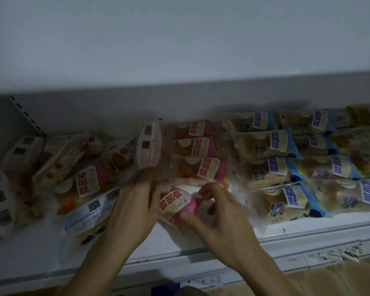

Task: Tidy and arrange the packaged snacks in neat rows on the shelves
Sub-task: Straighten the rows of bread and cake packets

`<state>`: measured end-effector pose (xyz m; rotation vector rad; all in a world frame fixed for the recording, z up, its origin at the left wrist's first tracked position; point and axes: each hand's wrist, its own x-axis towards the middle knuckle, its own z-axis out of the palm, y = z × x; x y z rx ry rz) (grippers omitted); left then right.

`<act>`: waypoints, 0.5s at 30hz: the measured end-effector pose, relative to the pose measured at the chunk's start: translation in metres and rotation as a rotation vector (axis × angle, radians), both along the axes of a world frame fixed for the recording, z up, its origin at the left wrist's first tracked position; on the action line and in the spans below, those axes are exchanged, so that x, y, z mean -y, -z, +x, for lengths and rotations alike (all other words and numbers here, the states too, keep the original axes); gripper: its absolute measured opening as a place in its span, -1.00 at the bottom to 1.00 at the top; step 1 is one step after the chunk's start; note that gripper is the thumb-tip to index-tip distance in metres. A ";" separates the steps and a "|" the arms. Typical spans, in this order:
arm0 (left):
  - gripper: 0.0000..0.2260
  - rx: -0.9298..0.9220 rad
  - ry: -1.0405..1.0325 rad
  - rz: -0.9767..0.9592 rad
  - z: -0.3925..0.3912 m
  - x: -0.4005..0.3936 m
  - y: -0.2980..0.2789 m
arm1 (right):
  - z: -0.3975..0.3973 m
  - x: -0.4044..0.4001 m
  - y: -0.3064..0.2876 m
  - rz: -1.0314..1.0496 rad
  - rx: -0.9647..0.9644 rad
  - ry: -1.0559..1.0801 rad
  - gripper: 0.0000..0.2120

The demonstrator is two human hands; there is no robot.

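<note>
A pink strawberry bread pack (175, 207) lies at the shelf's front, label turned sideways. My right hand (214, 212) pinches its right end between thumb and curled fingers. My left hand (135, 201) holds a second pink pack (149, 145) upright by its lower end, barcode side facing me; it is blurred. Behind them a column of pink packs (203, 153) lies in a row. To the right, blue blueberry packs (271, 146) sit in neat columns.
A loose heap of pink, white and blue-labelled packs (81, 180) covers the left of the white shelf (36, 253). The shelf's front rail (308, 242) runs below my hands. A slotted upright (28, 116) stands at the back left. Yellow packs (363, 133) lie far right.
</note>
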<state>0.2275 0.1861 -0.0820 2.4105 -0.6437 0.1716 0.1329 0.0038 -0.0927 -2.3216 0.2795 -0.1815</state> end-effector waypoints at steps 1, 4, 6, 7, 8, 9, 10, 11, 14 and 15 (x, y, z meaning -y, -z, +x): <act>-0.78 -0.018 0.008 0.011 -0.002 -0.004 0.004 | 0.001 -0.007 0.003 -0.003 -0.089 -0.037 -0.43; -0.77 0.006 0.029 0.011 0.000 -0.009 0.013 | 0.013 -0.012 0.011 0.089 -0.064 -0.039 -0.40; -0.73 0.017 -0.004 0.054 0.001 -0.011 0.015 | 0.016 -0.004 0.014 0.142 0.015 -0.073 -0.43; -0.70 0.007 -0.016 0.066 0.001 -0.012 0.015 | 0.015 0.002 0.014 0.126 0.043 -0.080 -0.44; -0.69 -0.019 -0.024 0.064 0.001 -0.014 0.015 | 0.013 0.007 0.014 0.134 0.062 -0.081 -0.44; -0.70 -0.043 -0.016 0.041 0.000 -0.015 0.015 | 0.010 0.010 0.011 0.162 0.073 -0.073 -0.44; -0.72 -0.056 0.005 0.014 -0.001 -0.016 0.014 | 0.006 0.013 0.009 0.216 0.083 -0.046 -0.43; -0.73 -0.055 0.032 -0.016 -0.003 -0.016 0.014 | 0.003 0.016 0.007 0.250 0.095 -0.002 -0.42; -0.77 -0.063 0.087 -0.069 -0.010 -0.009 0.015 | -0.005 0.023 0.004 0.230 0.115 0.163 -0.40; -0.77 -0.059 0.098 -0.059 -0.013 -0.005 0.017 | -0.007 0.025 0.003 0.180 0.116 0.207 -0.41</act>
